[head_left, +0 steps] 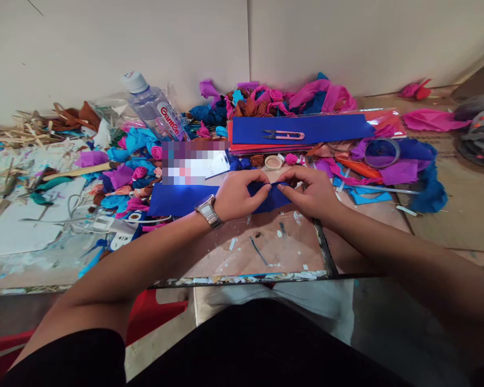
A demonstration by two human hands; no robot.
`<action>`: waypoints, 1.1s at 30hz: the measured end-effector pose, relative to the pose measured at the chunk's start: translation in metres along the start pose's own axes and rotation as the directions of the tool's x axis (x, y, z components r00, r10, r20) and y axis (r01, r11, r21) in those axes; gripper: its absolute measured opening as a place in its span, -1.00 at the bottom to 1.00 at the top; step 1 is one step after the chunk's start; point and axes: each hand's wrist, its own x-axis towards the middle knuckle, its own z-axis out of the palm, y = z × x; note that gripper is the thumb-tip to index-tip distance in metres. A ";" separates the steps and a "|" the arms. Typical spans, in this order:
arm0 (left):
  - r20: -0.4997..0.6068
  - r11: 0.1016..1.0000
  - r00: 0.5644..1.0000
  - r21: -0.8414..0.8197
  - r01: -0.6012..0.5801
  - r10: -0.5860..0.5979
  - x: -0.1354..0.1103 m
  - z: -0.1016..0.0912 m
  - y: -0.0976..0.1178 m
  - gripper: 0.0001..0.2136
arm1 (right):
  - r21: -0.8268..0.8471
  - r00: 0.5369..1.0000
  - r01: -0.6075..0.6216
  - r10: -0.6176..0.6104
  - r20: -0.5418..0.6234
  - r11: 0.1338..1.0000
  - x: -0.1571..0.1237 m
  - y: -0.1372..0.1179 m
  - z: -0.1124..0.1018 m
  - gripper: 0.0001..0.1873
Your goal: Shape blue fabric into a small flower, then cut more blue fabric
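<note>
A strip of dark blue fabric (177,200) stretches over the table from the left to between my hands. My left hand (240,196), with a metal watch (210,211) on its wrist, pinches the strip's upper edge between thumb and fingers. Close beside it, my right hand (308,188) pinches the same edge near the strip's right end. The fingertips of both hands almost meet. Just beyond them is a small round tub (273,163). Pink-handled thread snips (284,135) lie on a stack of blue and red sheets (242,130) behind.
A tilted plastic bottle (155,107) stands among crumpled coloured scraps (135,141) at the back left. A roll of clear tape (382,153) sits on scraps to the right. A white cable (80,223) and wood slivers (28,126) lie left. The table's front edge (246,278) is near my body.
</note>
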 end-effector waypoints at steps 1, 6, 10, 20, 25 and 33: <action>0.000 1.000 1.000 0.004 -0.001 0.001 0.000 0.000 0.000 -0.78 | -0.002 1.000 0.006 -0.006 0.002 1.000 0.000 0.000 0.000 -0.90; 0.006 1.000 1.000 0.016 -0.009 0.009 0.000 0.001 0.001 -0.81 | -0.004 1.000 0.019 -0.019 0.015 1.000 0.000 -0.003 -0.001 -0.92; 0.026 0.999 1.000 0.036 -0.013 0.012 -0.001 0.002 0.000 -0.82 | 0.010 1.000 -0.011 0.011 0.017 1.000 -0.001 -0.004 0.000 -0.92; 0.039 0.998 0.999 0.041 -0.039 0.037 -0.003 0.005 0.001 -0.78 | 0.006 0.998 0.019 -0.019 0.065 1.000 -0.002 -0.003 0.002 -0.87; 0.052 0.997 0.998 0.073 -0.037 0.034 -0.004 0.006 -0.002 -0.79 | 0.012 0.997 0.007 -0.008 0.081 1.000 -0.001 -0.003 0.001 -0.87; 0.100 0.945 0.994 0.321 -0.070 0.040 -0.005 0.006 -0.014 -0.78 | -0.028 0.994 -0.021 0.024 0.104 0.999 -0.002 0.002 0.003 -0.84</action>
